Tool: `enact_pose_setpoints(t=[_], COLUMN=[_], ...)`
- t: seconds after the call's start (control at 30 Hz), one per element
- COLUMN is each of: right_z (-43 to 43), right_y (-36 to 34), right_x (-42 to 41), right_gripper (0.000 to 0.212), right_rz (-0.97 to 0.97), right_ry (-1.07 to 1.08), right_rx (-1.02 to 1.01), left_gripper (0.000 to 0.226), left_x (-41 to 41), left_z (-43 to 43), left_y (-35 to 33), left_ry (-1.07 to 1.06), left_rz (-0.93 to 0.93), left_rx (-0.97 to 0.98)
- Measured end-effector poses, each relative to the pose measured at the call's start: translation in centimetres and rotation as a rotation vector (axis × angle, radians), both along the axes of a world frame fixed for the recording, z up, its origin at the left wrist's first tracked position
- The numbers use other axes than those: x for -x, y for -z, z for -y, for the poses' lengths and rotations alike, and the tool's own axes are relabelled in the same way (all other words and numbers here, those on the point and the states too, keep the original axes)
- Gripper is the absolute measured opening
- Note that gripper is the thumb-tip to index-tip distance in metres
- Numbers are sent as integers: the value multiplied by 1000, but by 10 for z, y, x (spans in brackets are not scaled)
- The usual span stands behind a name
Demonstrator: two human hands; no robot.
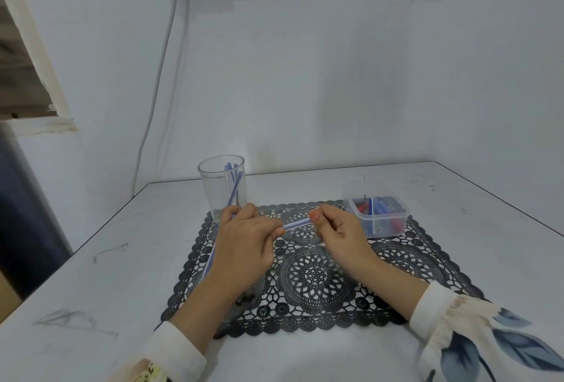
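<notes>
Hands meet above the back half of a black lace mat (317, 278), and a blue-and-white striped straw (296, 223) bridges the short gap between them. The left hand (244, 244) pinches the straw's near-left end with curled fingers, and the right hand (338, 229) pinches the far-right end between thumb and fingertips, so the straw sits slightly tilted, clear of the mat. Another striped length (210, 259) shows along the left hand's outer edge; whether it is part of the same straw cannot be told. A clear cup (222, 186) holding more straws stands just behind the left hand at the mat's back left corner. A clear plastic box (378, 219) with red and blue pieces sits near the right hand at the back right corner. The white worktop (106, 274) lies bare to the mat's left as far as its slanting edge, and also behind the mat up to the wall.
</notes>
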State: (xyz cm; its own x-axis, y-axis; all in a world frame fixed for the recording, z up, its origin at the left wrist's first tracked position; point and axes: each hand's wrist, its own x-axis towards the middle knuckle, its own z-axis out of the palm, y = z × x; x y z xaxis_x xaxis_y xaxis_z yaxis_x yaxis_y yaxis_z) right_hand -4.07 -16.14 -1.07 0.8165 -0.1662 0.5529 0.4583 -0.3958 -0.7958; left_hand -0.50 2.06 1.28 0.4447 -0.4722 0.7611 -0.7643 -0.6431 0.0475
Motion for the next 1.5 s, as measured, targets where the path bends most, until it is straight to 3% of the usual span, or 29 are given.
enact_pose_setpoints(t=[0.13,0.43,0.63,0.77,0.87,1.03,1.2,1.27,1.4,1.5], right_z=[0,1,3,0,-4,-5,-6,-7,-9,-7], right_y=[1,-5,-2,-5,-8,-9,-15,-16,-17,-14], right_x=[2,6,3,5,5,5,12,12,11,10], right_gripper=[43,20,28,7,6,24,13,18,37,40], right_rz=[19,-87,-154,-161,-175,-150,-62,-57,-49,-38], right_ry=[15,-55,-105,-156,-116,-32,-102,-89,-102,-87], right_rx=[40,209,72,-54,-179,-208,-304,-342,-310,-240], left_gripper=[23,38,27,36,32,27,34,35,44,40], left_x=[1,4,0,-1,-1,-3,-2,-3,-7,-8], left_z=[0,-10,-11,-10,-10,-10,-9,-9,-9,-9], left_y=[-2,-9,-2,-1,-1,1,1,2,6,7], left_ry=[-14,-5,-53,-38,-31,-36,-5,1,-15,-15], left_rz=[-147,-547,-404,-354,-337,-323,-276,-244,-226,-186], left_rx=[35,-82,-121,-103,-116,-140,-111,-98,-110,-104])
